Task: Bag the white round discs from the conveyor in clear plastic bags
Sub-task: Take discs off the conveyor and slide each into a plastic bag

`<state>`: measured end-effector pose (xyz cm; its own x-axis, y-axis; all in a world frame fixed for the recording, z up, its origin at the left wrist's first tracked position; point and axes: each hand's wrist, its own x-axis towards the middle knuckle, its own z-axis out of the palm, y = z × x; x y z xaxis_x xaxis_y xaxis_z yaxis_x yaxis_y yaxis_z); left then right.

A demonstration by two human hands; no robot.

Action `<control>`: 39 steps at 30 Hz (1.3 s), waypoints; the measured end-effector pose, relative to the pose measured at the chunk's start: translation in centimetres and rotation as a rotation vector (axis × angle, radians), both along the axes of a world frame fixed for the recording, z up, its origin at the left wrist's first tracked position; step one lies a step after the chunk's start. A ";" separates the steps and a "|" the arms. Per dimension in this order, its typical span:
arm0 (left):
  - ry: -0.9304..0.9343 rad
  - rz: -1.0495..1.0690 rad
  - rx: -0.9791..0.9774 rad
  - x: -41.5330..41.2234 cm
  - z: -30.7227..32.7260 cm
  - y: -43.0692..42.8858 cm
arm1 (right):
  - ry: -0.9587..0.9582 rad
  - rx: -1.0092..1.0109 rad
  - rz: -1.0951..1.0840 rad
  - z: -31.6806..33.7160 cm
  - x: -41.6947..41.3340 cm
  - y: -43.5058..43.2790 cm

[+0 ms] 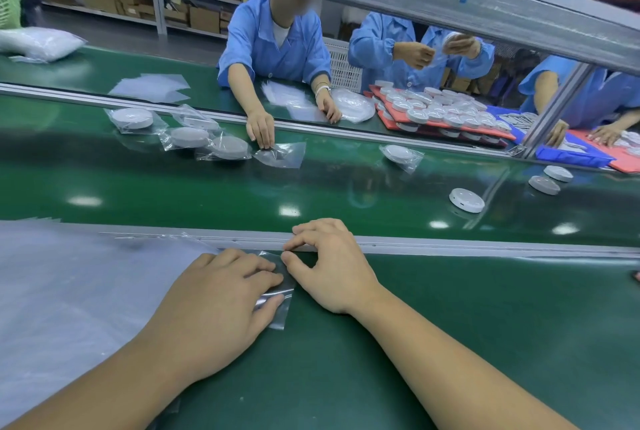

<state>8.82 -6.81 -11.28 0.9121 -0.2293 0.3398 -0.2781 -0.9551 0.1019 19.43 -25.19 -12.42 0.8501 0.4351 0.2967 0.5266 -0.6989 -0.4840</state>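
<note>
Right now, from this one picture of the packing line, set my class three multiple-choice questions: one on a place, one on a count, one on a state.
1. Where is the stack of clear bags relative to the left hand?
A. left of it
B. right of it
C. on top of it

2. How many unbagged discs lie on the right part of the conveyor belt?
A. one
B. three
C. six

3. The small bag under the left hand is:
A. empty and flat
B. holding a disc
C. rolled up

Answers:
1 A, the stack spreads out beside the left forearm.
2 B, three bare white discs sit there, none in plastic.
3 A, the green surface shows through it and no disc is inside.
</note>
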 end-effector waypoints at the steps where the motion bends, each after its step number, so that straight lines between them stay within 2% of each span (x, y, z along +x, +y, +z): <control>1: 0.004 0.000 -0.005 0.0 0.1 0.0 | -0.001 0.000 -0.002 0.0 0.0 0.0; 30: 0.100 0.053 -0.064 0.2 1.2 0.1 | 0.022 -0.005 -0.009 0.0 0.1 0.0; 39: 0.050 0.040 -0.052 0.3 0.9 0.0 | -0.097 -0.028 0.029 -0.3 -0.1 0.0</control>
